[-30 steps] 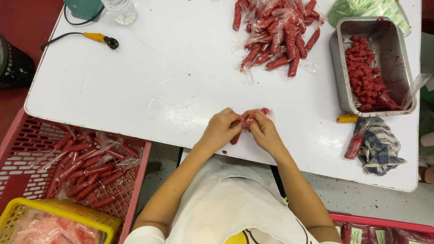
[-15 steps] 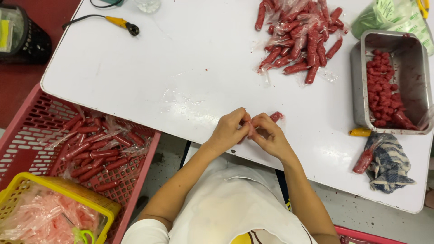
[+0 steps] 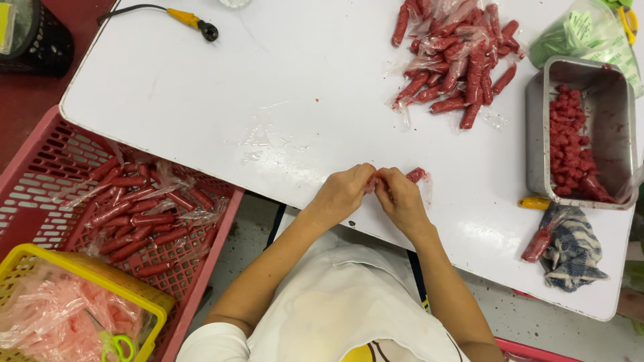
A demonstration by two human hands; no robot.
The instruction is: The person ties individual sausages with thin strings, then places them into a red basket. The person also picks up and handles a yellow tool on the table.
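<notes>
Both hands have drifted slightly rightward; my left hand (image 3: 342,194) and right hand (image 3: 399,198) pinch one wrapped red sausage (image 3: 416,175) between closed fingertips, its long axis running rightward past my right hand.

Sausage (image 3: 416,175) mostly hidden by hands (image 3: 376,191)
</notes>
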